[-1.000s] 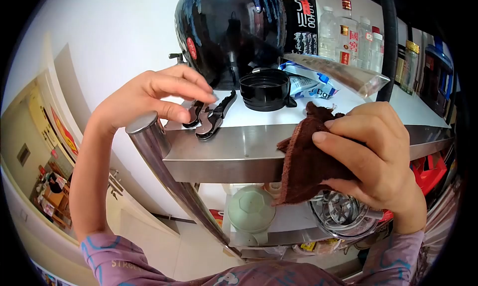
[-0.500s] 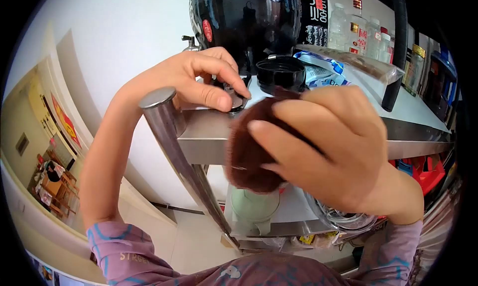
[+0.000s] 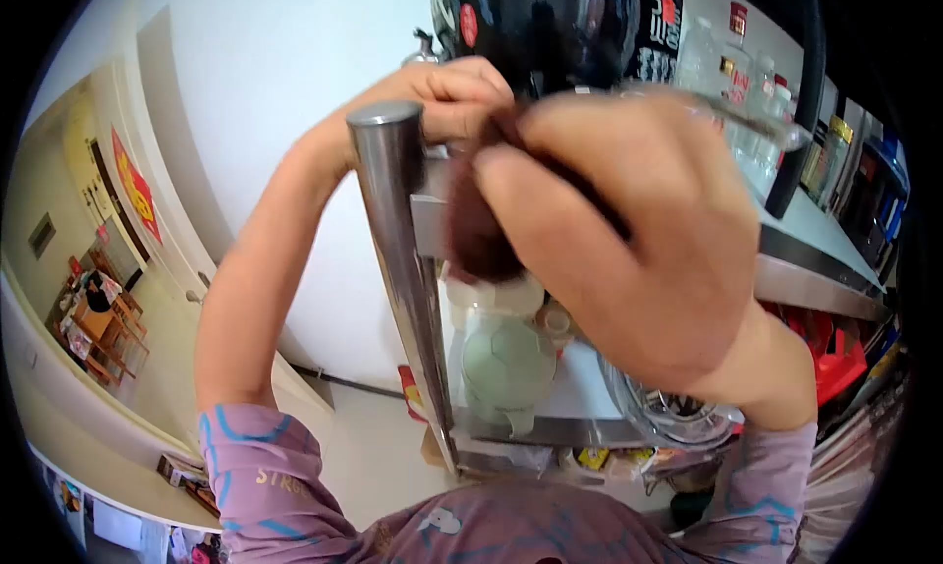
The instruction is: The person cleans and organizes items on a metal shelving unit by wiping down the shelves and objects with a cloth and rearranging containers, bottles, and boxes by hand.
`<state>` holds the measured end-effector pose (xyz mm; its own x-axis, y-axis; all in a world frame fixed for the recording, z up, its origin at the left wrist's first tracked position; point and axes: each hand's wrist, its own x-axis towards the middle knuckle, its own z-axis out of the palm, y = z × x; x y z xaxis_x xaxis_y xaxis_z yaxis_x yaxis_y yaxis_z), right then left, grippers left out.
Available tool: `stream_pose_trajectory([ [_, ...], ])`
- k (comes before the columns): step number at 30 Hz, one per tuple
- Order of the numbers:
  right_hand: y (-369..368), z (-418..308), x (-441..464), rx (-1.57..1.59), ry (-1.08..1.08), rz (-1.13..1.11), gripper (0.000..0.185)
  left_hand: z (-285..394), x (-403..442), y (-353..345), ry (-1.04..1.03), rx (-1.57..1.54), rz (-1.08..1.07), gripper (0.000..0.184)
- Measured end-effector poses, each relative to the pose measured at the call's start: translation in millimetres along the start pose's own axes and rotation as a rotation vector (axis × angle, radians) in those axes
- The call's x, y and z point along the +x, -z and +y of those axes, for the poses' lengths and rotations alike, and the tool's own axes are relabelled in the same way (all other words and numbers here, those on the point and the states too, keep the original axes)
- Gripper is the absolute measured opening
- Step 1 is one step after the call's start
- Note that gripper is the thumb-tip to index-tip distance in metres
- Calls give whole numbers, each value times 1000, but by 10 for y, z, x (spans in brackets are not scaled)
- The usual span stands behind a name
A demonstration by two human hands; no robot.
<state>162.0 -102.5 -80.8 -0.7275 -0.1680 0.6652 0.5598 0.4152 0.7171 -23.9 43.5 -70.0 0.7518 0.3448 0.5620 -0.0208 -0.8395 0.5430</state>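
My right hand (image 3: 648,240) is closed around a dark brown cloth (image 3: 479,225), held up in front of the shelf's near corner. Both the hand and the cloth are smeared by motion. Just behind it, my left hand (image 3: 457,97) reaches over the shelf corner with its fingers curled. Its fingertips meet the cloth's upper edge in the picture, and whatever they grip is hidden. A metal shelf post (image 3: 393,200) stands in front of my left wrist. Beyond both hands sits a large glossy black jar (image 3: 538,28) with a red label.
Clear bottles (image 3: 732,58) stand at the back right of the shelf. A pale green pot (image 3: 509,363) and a clear glass item (image 3: 678,422) sit on the tier below. A red plastic container (image 3: 830,353) is at the right, and a doorway opens at the left.
The view has shifted, so the jar and shelf appear farther right. My right hand has carried the cloth up toward my left hand. My left fingers have curled in, and the cloth hides their tips.
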Motion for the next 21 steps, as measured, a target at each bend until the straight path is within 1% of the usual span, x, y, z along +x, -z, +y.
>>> stream_pose_trajectory([
  [1,-64,-26,62,42,37,98,24,40,-34,-121,10,-22,-11,11],
  [2,-127,-52,129,80,78,194,24,106,-95,-273,-79,-104,54,12],
  [4,-280,-253,125,119,61,180,19,298,-194,-588,-257,-266,183,14],
  [6,-539,-373,95,210,69,206,15,150,-49,-359,-350,-36,100,13],
  [7,-577,-404,-3,204,57,225,14,-56,63,34,-368,272,-51,19],
  [8,-618,-433,-105,198,46,243,15,-97,95,112,-512,426,-127,20],
  [10,-462,-336,-280,136,66,178,14,-164,198,143,-728,542,-163,23],
  [11,-358,-297,-342,102,78,135,14,-201,205,181,-724,529,-173,20],
  [14,-194,-222,-544,-25,108,56,17,-313,84,288,-380,295,-178,14],
  [15,-167,-200,-606,-45,111,56,18,-352,46,366,-200,156,-195,16],
  [16,-162,-194,-667,-99,90,92,18,-365,16,347,-177,136,-174,18],
  [17,-117,-162,-732,-94,126,89,29,-380,-34,359,-138,119,-149,21],
  [18,-68,-138,-827,-103,119,99,29,-407,-52,372,-161,109,-165,21],
  [19,-11,-104,-895,-112,94,126,29,-407,-15,436,-141,124,-197,23],
  [20,35,-74,-977,-124,65,125,29,-434,-17,492,-109,135,-229,25],
  [21,123,0,-1067,-92,53,173,18,-467,-40,530,-72,137,-219,27],
])
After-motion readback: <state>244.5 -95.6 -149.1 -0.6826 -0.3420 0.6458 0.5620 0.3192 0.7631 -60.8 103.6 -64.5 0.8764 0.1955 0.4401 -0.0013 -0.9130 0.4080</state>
